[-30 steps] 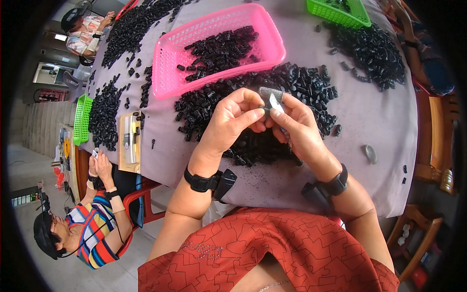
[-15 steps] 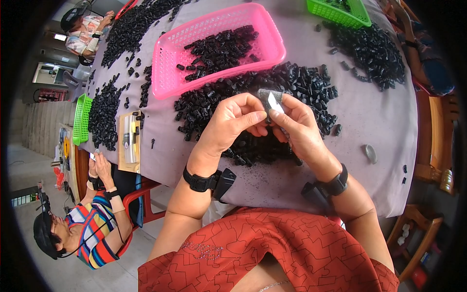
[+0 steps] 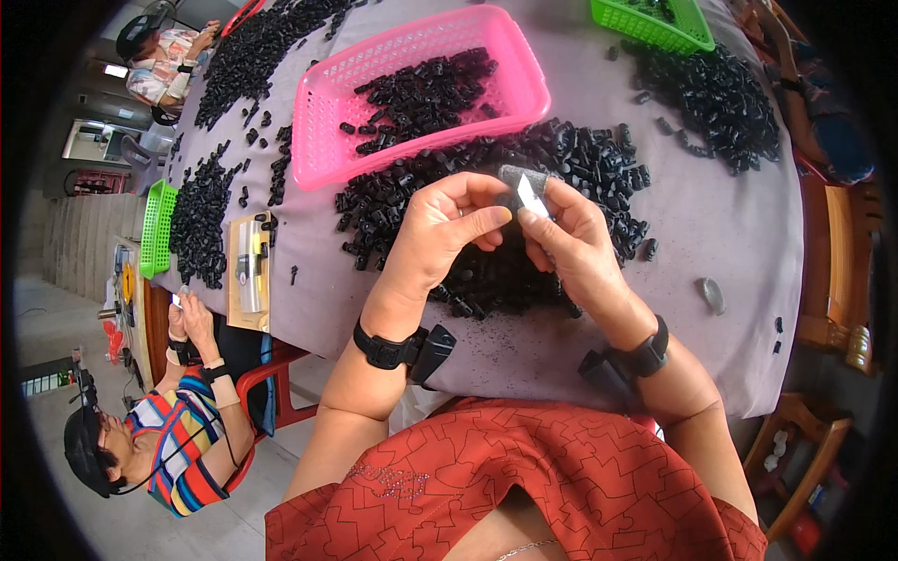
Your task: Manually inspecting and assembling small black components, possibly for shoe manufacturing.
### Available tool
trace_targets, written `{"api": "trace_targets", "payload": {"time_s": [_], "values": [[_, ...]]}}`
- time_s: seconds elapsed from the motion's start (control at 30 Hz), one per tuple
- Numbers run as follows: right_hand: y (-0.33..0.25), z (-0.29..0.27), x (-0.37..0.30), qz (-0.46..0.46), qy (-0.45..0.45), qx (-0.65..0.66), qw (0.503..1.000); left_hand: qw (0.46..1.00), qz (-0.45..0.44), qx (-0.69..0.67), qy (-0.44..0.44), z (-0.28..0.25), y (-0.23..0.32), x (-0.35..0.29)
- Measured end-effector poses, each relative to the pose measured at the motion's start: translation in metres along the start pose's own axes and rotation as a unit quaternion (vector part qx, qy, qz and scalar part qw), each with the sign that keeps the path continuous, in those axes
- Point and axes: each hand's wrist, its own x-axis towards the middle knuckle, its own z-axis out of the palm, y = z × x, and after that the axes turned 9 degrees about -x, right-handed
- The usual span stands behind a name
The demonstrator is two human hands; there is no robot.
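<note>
My right hand is closed around a craft knife; its pale, pointed blade slants up and to the left between thumb and forefinger. Facing it, my left hand pinches a small black plastic part, mostly hidden by the fingers and close to the blade. A dark grey, flat-looking piece shows just behind the blade at the right fingertips; its kind is unclear. Under both hands spreads a big heap of short black plastic parts, with fine black crumbs on the cloth towards me.
Beyond the heap stands a pink basket with black parts inside. Green baskets stand left and far right near other heaps. A clear oval piece lies on the right. People sit at the left side.
My left hand has shifted up slightly, and its fingertips sit a little differently around the black part. The knife has moved only a little. The person at left has moved their hands slightly.
</note>
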Motion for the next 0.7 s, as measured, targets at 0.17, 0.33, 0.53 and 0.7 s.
{"api": "trace_targets", "payload": {"time_s": [0.17,0.33,0.53,0.7], "values": [[-0.0012,0.0001,-0.0008,0.009,0.006,-0.006,1.000,0.999,-0.013,-0.049,0.004,-0.0002,0.0006,-0.0002],[-0.0017,-0.0008,-0.0015,0.006,-0.003,-0.053,0.999,0.997,-0.026,-0.068,0.007,-0.0030,0.0040,-0.0005],[-0.0048,0.0038,-0.0013,-0.006,0.000,-0.041,0.999,0.996,-0.023,-0.084,0.018,-0.0006,0.0037,-0.0007],[-0.0054,0.0015,-0.0013,-0.006,-0.039,-0.026,0.999,0.993,-0.012,-0.115,0.016,-0.0043,0.0009,0.0008]]}}
